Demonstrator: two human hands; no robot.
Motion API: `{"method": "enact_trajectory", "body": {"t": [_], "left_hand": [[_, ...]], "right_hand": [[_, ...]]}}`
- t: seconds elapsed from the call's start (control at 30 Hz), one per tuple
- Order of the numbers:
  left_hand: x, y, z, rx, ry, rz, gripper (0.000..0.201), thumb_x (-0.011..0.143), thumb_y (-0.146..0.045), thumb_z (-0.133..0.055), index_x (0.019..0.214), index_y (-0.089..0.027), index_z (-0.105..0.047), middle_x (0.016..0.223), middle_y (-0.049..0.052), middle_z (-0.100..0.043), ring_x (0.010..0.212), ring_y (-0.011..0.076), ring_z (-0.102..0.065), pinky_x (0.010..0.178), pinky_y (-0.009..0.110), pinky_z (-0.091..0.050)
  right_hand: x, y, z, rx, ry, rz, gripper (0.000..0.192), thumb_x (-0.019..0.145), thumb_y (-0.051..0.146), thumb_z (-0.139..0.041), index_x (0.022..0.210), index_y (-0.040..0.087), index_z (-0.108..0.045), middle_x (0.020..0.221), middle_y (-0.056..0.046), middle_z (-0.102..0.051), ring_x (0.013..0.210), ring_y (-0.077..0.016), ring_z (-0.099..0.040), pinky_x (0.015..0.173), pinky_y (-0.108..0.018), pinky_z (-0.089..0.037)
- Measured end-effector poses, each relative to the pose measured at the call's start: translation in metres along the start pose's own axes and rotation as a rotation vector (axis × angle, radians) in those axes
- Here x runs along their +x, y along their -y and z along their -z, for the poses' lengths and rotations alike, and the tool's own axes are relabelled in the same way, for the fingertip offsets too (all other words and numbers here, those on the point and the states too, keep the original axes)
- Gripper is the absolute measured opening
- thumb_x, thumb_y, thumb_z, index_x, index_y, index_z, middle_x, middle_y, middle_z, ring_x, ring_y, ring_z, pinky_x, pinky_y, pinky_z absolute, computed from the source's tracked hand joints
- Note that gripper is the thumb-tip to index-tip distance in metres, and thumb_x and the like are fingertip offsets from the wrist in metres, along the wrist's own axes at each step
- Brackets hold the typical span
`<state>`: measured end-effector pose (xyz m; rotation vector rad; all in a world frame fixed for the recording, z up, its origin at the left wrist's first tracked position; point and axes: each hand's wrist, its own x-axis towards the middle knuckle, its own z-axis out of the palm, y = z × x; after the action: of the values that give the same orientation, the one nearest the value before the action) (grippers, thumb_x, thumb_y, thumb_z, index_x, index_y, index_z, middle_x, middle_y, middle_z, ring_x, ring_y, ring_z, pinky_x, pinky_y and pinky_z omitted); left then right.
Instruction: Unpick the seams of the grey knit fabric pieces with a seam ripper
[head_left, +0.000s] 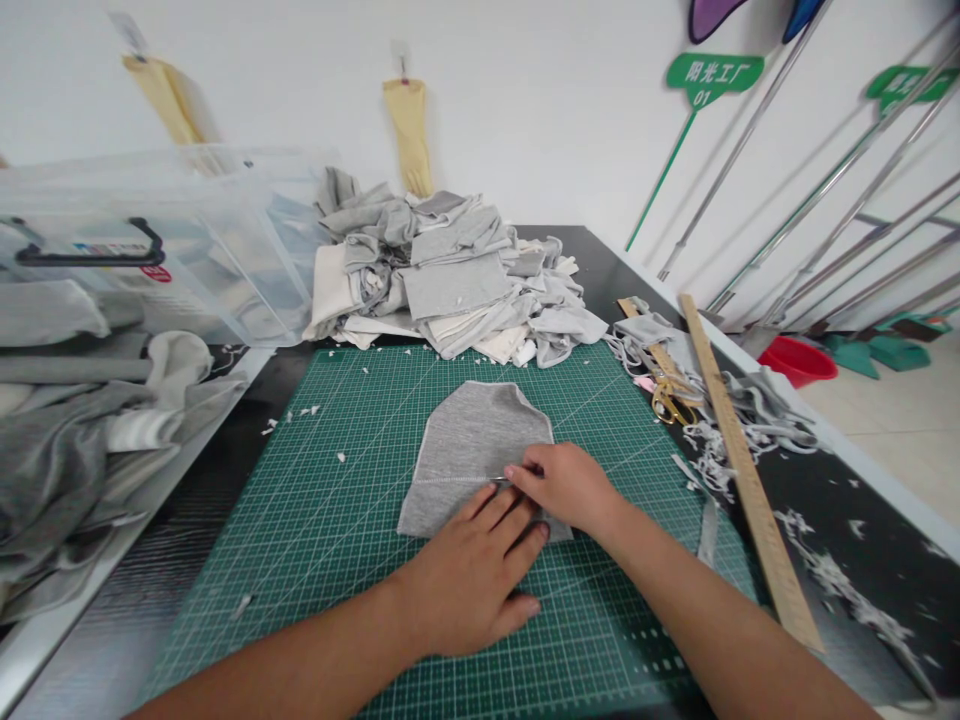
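A grey fabric piece (472,430) with a pale edge lies flat on the green cutting mat (330,560). A pale stitched seam runs across its lower part. My left hand (480,570) rests flat with fingers spread over the lower part of the fabric, its thumb on the mat. My right hand (562,485) is closed in a pinch above the fabric's right side. From its fingertips a thin metal tool (500,479) points left along the seam, close to my left fingertips. Most of the tool is hidden in my fingers, so its exact kind does not show.
Behind the mat is a heap of grey and white fabric (457,270). A clear plastic bin (210,240) and more cloth (67,450) stand left. To the right are a wooden ruler (750,480), gold-handled scissors (671,400) and fabric scraps (712,460).
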<state>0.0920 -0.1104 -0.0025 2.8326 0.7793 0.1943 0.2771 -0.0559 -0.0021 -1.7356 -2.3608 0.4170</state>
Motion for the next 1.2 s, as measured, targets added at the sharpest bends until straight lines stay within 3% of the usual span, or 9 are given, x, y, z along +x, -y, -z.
{"method": "enact_trajectory", "body": {"t": [0.7, 1.2], "left_hand": [[-0.0013, 0.004, 0.0001, -0.055, -0.016, -0.013, 0.06, 0.089, -0.053, -0.037, 0.138, -0.018, -0.035, 0.147, 0.009, -0.028, 0.138, 0.029, -0.017, 0.113, 0.045, -0.012], [-0.0008, 0.0047, 0.0, -0.059, -0.015, -0.022, 0.061, 0.089, -0.053, -0.038, 0.138, -0.017, -0.035, 0.145, 0.01, -0.031, 0.137, 0.0299, -0.018, 0.113, 0.046, -0.012]], "right_hand": [[0.0009, -0.0031, 0.0023, 0.1, 0.004, 0.029, 0.043, 0.087, 0.049, -0.044, 0.06, 0.018, -0.058, 0.056, 0.0, -0.058, 0.052, -0.0102, -0.047, 0.051, -0.024, -0.024], [0.0, 0.001, 0.0017, 0.046, -0.009, 0.033, 0.041, 0.087, 0.048, -0.044, 0.063, 0.019, -0.061, 0.058, 0.0, -0.061, 0.053, -0.0112, -0.05, 0.051, -0.024, -0.026]]}}
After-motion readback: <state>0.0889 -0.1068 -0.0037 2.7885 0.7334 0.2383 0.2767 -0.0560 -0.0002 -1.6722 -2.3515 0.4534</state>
